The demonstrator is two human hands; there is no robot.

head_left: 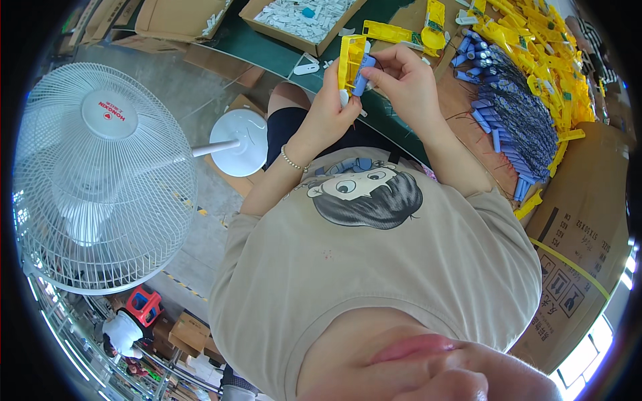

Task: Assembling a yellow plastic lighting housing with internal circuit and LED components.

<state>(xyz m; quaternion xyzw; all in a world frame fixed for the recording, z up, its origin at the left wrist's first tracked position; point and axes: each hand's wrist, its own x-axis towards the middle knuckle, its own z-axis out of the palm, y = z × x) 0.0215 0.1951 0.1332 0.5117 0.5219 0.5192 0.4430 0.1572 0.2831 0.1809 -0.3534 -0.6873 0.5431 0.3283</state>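
Observation:
In front of my chest, my left hand (326,110) grips an open yellow plastic casing (350,59), held upright. Close against the casing's right side is a blue cylindrical battery (362,75), pinched between the fingers of my right hand (411,90). A small white piece (344,99) shows by my left fingers. More yellow casings (391,33) with green parts lie on the table just beyond my hands. At the right, a pile of blue batteries with dark wires (511,110) spreads over cardboard, beside a heap of yellow casings (558,67).
A cardboard box of small white parts (301,20) stands on the green table (241,33). A large white fan (107,174) with a round base (239,142) is on my left. A big cardboard carton (578,227) stands at my right. Far lower left, another person (124,332) is near a red stool (144,306).

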